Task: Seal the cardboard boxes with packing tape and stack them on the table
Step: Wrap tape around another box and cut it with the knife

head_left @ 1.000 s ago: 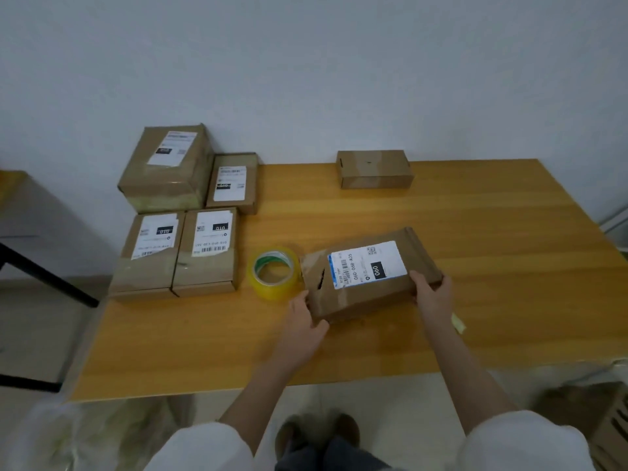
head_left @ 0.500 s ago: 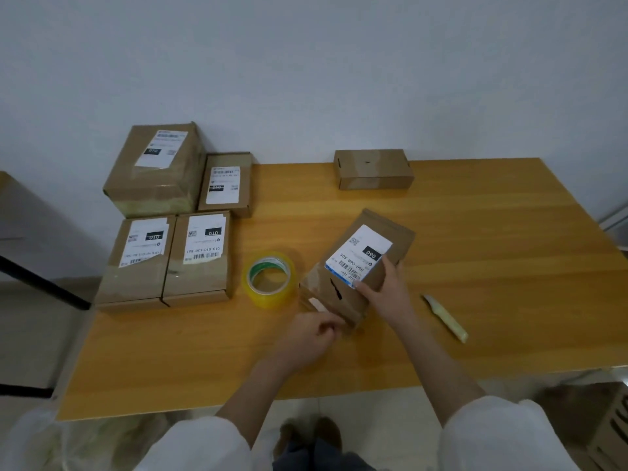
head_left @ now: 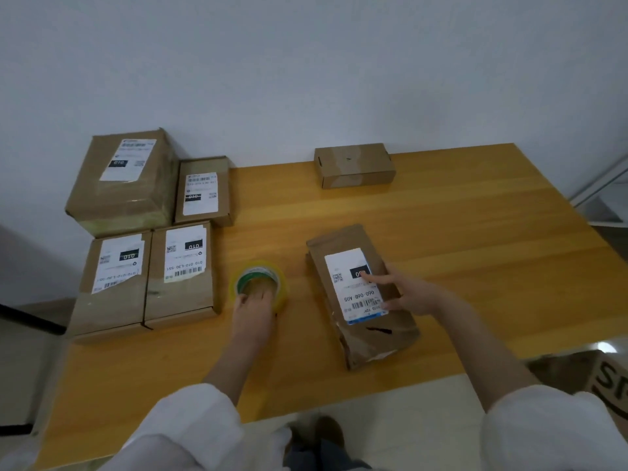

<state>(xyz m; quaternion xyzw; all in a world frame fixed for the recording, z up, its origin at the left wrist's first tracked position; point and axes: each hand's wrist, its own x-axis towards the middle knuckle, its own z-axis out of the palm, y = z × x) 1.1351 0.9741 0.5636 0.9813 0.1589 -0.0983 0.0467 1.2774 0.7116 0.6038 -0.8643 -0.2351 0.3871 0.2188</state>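
A flat brown cardboard box [head_left: 373,338] with a white shipping label lies lengthwise on the wooden table [head_left: 441,232], near the front edge. My right hand [head_left: 407,294] rests on its label with fingers straight and spread. To its left sits a yellow roll of packing tape [head_left: 268,270]. My left hand [head_left: 253,311] grips the roll's near rim, fingers curled into the core.
Several labelled boxes sit at the table's left: a large one [head_left: 125,181], a small one [head_left: 204,190], and two side by side [head_left: 115,283] [head_left: 181,270]. A small plain box [head_left: 355,164] stands at the back. Another carton [head_left: 594,379] is on the floor, right.
The box has been turned from lying crosswise to pointing away from me. My left hand left the box and took hold of the tape roll. My right hand moved onto the label.
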